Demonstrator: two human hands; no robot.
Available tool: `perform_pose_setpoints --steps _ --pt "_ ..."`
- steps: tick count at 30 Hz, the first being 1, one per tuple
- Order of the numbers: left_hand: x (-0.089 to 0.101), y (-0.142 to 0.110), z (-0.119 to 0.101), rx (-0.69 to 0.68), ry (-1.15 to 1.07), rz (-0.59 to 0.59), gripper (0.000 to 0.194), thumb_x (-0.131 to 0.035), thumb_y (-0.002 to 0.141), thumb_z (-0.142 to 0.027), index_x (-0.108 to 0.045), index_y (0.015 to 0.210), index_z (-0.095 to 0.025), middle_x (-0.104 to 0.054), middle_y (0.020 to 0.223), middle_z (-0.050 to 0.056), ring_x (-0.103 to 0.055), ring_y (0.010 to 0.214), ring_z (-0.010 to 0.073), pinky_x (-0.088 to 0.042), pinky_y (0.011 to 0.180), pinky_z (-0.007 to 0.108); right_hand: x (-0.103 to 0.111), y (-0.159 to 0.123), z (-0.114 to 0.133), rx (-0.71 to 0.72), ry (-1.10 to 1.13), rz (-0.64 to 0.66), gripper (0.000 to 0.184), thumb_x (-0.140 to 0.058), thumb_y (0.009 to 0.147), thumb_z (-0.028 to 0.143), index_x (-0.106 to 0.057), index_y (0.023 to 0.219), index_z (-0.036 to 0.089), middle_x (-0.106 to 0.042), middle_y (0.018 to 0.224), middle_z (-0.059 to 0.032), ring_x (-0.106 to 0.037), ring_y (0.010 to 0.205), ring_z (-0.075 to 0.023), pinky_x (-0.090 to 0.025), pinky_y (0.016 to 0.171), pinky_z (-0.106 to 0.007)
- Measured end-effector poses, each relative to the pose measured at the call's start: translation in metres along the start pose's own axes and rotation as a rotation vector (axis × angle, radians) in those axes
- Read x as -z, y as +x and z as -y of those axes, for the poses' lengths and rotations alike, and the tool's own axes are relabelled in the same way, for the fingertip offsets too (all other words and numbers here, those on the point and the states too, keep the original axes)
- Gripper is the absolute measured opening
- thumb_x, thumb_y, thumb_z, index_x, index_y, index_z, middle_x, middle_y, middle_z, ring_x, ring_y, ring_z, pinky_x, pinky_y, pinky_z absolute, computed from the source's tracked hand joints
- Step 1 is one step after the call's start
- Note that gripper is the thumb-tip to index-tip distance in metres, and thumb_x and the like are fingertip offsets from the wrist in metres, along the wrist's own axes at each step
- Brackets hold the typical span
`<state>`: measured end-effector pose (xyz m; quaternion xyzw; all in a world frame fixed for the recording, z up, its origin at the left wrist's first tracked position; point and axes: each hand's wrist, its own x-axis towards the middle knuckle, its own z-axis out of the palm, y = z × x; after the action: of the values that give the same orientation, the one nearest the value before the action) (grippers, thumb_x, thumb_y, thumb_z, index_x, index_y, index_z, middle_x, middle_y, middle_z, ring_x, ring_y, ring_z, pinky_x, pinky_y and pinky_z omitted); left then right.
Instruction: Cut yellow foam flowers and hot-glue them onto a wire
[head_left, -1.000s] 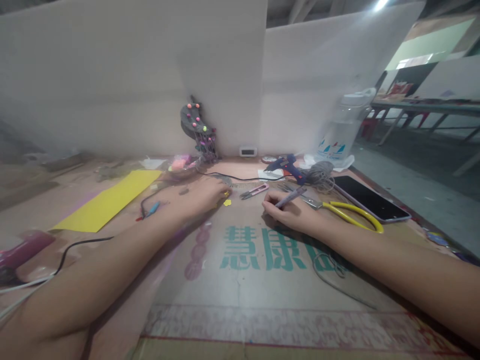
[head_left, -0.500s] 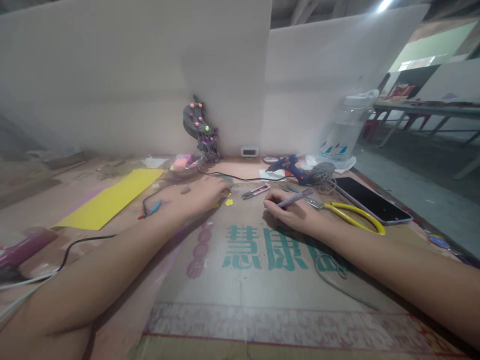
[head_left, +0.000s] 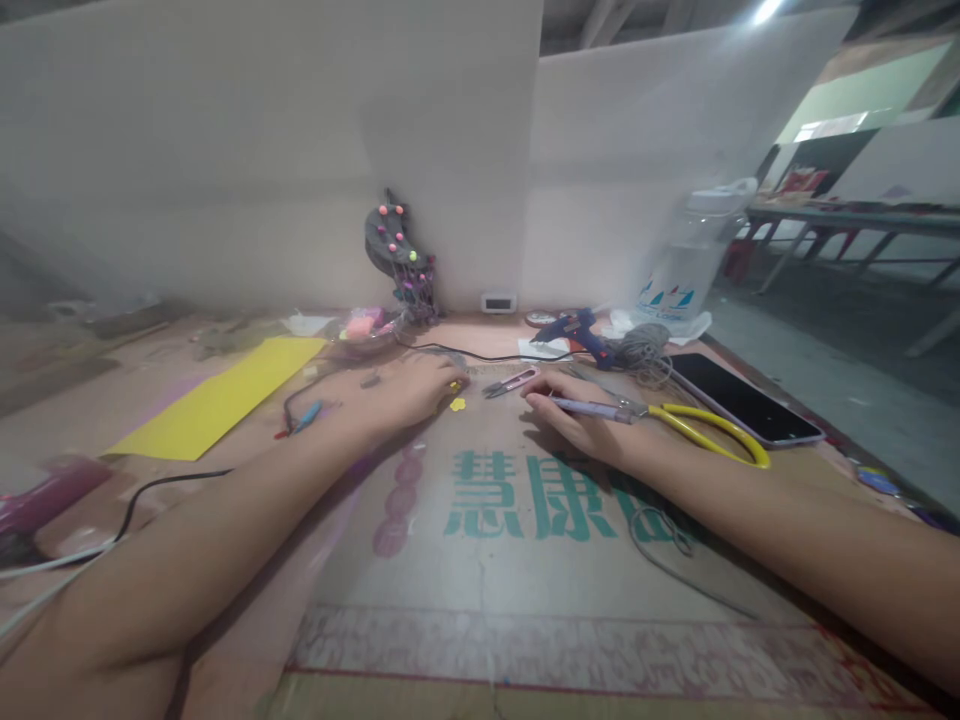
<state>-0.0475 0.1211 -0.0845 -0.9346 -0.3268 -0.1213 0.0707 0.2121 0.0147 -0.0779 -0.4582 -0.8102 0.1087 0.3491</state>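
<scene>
My left hand rests on the board with its fingers pinched on a small yellow piece, mostly covered by the fingertips. Just below those fingertips lies a yellow flower-shaped cutout. My right hand is closed around a pale purple pen, held nearly level with its back end toward the right. Between the two hands lie pink-handled thread snips. Scissors with yellow handles lie partly behind my right hand.
A yellow sheet lies left, near a magenta tool with cords. Behind are a grey crescent ornament, a blue glue gun and grey yarn. A phone and water bottle stand right.
The pen has swung from a raised slant to nearly level in my right hand. My left fingers have shifted slightly, and the yellow piece shows at their tips. The flower cutout has stayed put.
</scene>
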Motion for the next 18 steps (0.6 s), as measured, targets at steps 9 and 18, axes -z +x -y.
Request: perform_pose_setpoints --steps 9,18 --pt "0.027 0.002 -0.009 -0.040 -0.086 -0.139 0.024 -0.055 0.091 -0.035 -0.071 0.098 -0.021 -0.073 0.090 0.005 -0.064 0.081 0.0185 -0.044 0.077 0.029 0.002 0.000 0.002 -0.012 -0.002 0.041 0.019 -0.048 0.094 0.032 -0.061 0.096 0.018 -0.064 0.085 -0.0038 -0.056 0.073 -0.0154 -0.042 0.068 -0.027" --pt "0.057 -0.007 -0.009 0.055 -0.043 0.148 0.021 -0.058 0.081 -0.022 -0.075 0.092 -0.025 -0.075 0.091 0.001 -0.066 0.081 0.0186 -0.042 0.067 0.025 0.007 0.000 0.008 -0.033 -0.028 0.107 0.019 -0.047 0.094 0.031 -0.061 0.094 0.018 -0.065 0.085 -0.0026 -0.057 0.074 -0.0145 -0.041 0.066 -0.025"
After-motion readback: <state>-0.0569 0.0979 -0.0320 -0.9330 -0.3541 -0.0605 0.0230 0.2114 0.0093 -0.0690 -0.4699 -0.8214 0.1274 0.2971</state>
